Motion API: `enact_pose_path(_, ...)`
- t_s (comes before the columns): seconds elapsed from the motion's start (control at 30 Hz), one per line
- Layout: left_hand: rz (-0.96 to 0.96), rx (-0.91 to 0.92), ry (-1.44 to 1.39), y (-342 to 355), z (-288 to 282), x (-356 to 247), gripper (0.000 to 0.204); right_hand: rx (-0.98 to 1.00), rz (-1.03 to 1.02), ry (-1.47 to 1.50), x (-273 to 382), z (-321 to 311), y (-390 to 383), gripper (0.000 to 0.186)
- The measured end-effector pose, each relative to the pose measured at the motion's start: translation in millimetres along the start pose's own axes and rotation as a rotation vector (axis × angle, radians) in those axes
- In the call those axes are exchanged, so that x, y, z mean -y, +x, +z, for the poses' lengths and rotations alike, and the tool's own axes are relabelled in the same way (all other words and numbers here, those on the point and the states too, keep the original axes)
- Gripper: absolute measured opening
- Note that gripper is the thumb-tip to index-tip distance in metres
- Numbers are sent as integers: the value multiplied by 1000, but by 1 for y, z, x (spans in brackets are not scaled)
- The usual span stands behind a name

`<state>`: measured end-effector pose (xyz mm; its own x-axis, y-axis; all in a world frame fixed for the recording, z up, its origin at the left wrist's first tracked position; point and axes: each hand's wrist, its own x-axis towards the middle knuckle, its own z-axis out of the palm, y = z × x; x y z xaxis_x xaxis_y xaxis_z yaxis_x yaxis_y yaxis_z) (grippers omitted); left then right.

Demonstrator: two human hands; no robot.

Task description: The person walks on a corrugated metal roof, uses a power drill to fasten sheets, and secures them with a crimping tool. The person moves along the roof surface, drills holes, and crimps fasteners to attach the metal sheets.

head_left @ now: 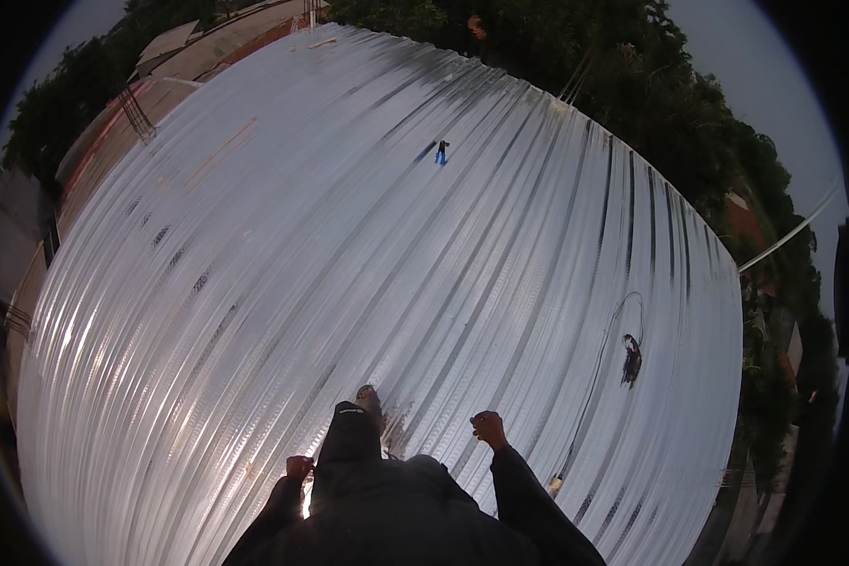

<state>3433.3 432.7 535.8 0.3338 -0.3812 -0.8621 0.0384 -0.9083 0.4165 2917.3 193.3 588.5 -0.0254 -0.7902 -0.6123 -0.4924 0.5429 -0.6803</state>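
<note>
My left hand hangs low beside my left leg, its fingers curled, with nothing visible in it. My right hand is out in front to the right, closed in a loose fist over the metal roof. Nothing shows in its fingers either. Under both hands lies the shiny ribbed metal sheeting. One foot is planted ahead of me on the ribs, below the dark trouser leg. Neither hand touches the sheeting.
To the right lies a dark bundle with a thin looping cable. A blue-handled tool lies farther ahead. Thin strips rest at far left. Steel rods and trees stand beyond the roof's edge; a pale pole slants at right.
</note>
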Motion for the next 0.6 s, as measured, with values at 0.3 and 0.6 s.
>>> enact_pose_path(0.3,792,-54,-299,70,-92,-647,21,5,294,163,102,-25,103,21)
enact_pose_path(0.6,217,-41,-440,218,-75,-593,22,22,246,-54,277,-48,402,27)
